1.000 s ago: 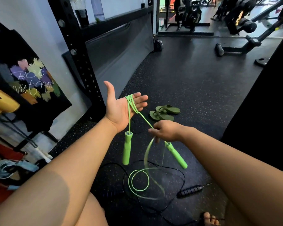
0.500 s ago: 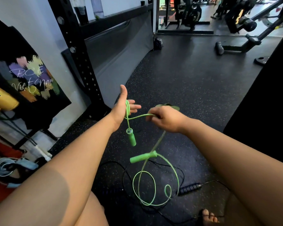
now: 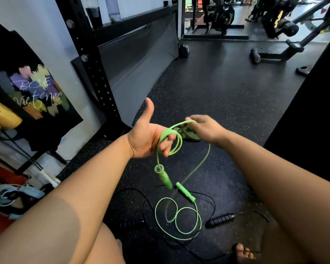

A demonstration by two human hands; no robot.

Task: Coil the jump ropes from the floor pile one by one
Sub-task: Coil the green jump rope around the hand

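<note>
Since the moment before, the right hand [image 3: 204,128] had carried the green rope [image 3: 170,140] up and over the left hand [image 3: 147,139], so another loop now lay around the left fingers [image 3: 167,144]. That meant the coil was growing, though much of the rope was not yet gathered: several loops of it lay on the floor [image 3: 227,88] between the person's legs.

The left hand was held open, palm up and thumb raised, acting as a form for the loops rather than clenching them. The right hand pinched the rope between thumb and fingertips at the top of the arc.

One green handle [image 3: 163,177] hung from the left hand on a short length of rope, its long axis running down and slightly right, cap end uppermost. The second green handle [image 3: 185,191] sat just beside its lower end, slanting down to the right; whether it rested on the floor or hung just above it was hard to tell.

A black rope [image 3: 219,220] lay beneath the green loops, waiting its turn, with a pair of sandals [image 3: 189,135] beyond the hands.
</note>
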